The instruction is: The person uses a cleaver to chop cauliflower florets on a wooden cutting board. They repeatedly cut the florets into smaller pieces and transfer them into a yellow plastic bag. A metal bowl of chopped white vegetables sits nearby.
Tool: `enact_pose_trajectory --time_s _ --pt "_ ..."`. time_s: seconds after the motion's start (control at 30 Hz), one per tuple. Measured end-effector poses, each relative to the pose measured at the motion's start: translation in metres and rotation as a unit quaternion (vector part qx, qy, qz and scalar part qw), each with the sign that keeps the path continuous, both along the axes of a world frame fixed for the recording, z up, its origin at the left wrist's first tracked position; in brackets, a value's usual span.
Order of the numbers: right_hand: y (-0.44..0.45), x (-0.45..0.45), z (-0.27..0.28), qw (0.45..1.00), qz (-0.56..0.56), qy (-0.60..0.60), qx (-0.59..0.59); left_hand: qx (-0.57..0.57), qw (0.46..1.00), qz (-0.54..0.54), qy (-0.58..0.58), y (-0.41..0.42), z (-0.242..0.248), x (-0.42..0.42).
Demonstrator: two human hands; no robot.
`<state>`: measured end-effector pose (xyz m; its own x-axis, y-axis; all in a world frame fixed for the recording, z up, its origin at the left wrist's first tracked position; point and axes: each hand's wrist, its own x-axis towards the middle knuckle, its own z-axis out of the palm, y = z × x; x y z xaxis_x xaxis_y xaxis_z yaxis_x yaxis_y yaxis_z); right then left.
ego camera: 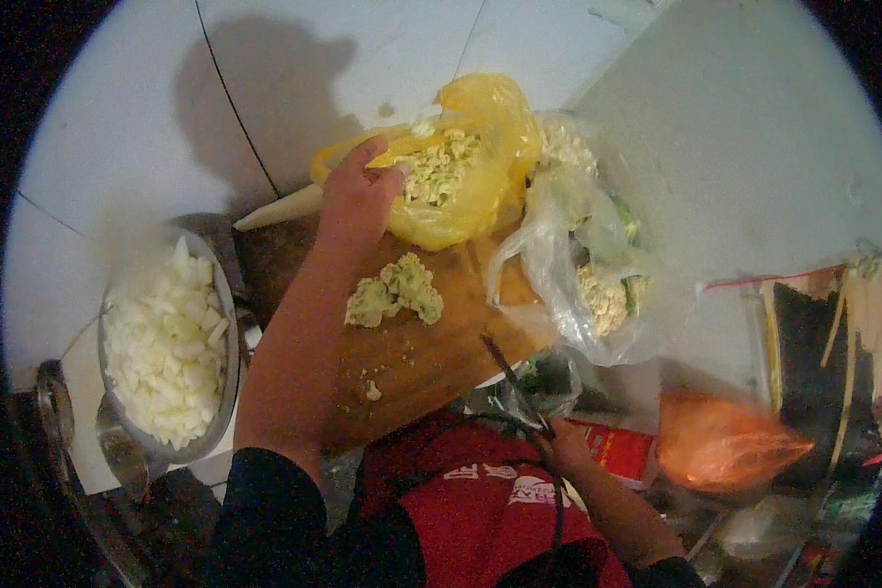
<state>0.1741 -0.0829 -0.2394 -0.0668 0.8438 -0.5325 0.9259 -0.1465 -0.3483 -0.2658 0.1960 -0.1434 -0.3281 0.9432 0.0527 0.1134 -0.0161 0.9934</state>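
Note:
My left hand [367,180] is at the left edge of an open yellow plastic bag [441,228] of small cauliflower pieces [441,173]; the thumb and index finger touch its rim, though whether they pinch it is unclear. Below it, larger cauliflower florets [395,290] lie on a wooden cutting board [426,375] with a few crumbs. Low on the right, near the board's front edge, my right hand [566,445] is closed around a knife [514,378], its blade pointing up and left. A clear plastic bag [551,287] with more cauliflower and green leaves rests at the board's right.
A metal bowl [231,353] heaped with chopped white vegetable pieces stands at the left. A pale tapered object [279,208] lies behind the board. Tiled wall rises behind. An orange bag [720,445] and a red packet [617,452] are at the lower right.

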Motion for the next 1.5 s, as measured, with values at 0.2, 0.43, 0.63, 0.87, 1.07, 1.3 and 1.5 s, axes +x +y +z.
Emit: enact_pose_trajectory --time_s 0.2,0.43,0.63,0.87,1.07,1.3,1.5 --pt "-0.017 0.015 -0.013 0.999 -0.043 0.002 -0.027 -0.153 0.966 -0.023 0.208 -0.099 -0.097 -0.010" --pt "-0.019 0.018 -0.009 1.000 0.010 0.014 0.019 -0.270 0.834 -0.251 0.411 -0.270 -0.218 0.006" --pt "-0.019 0.022 -0.018 0.997 0.017 0.067 0.029 -0.298 0.851 -0.220 0.374 -0.267 -0.263 0.005" --pt "-0.009 0.025 -0.026 0.999 -0.002 0.048 0.013 -0.138 0.974 -0.104 0.145 -0.133 -0.096 0.030" --pt "-0.001 0.013 -0.014 0.999 0.005 0.049 0.010 0.064 0.991 -0.002 0.118 -0.043 -0.011 0.042" --pt "0.005 0.005 -0.013 0.996 0.039 0.075 0.011 -0.204 0.923 0.025 0.326 -0.140 -0.177 -0.014" --pt "0.042 -0.031 0.010 0.992 0.081 0.088 0.032 -0.159 0.911 -0.035 0.378 -0.141 -0.240 -0.004"
